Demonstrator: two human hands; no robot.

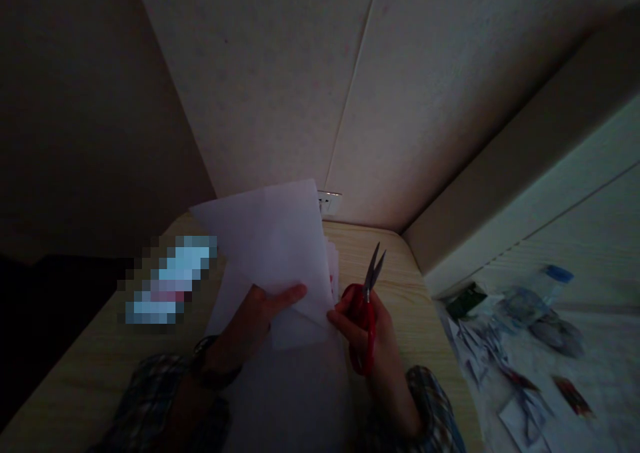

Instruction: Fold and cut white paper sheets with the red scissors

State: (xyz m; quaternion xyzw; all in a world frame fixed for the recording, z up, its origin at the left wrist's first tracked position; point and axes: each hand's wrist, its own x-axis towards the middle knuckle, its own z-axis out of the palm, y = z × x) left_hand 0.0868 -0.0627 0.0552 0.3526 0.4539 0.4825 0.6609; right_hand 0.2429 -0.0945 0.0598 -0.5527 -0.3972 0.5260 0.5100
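A folded sheet of white paper [270, 233] is raised above the table in front of me. My left hand [255, 320] grips its lower part, thumb stretched on top and the other fingers hidden underneath. At the sheet's right edge, my right hand [373, 330] pinches the paper between thumb and forefinger. The same hand carries a pair of scissors [369, 293] with red handles, blades pointing up and slightly apart, away from the paper. More white paper [295, 400] lies below the folded sheet, and pinkish paper edges [331, 260] show behind it.
The light wooden table [395, 253] meets a wall with a power socket [330, 202]. A pixelated bright object [175, 280] lies at the left. To the lower right, beyond the table edge, are paper scraps [470, 346] and a clear plastic bottle [530, 300] with a blue cap.
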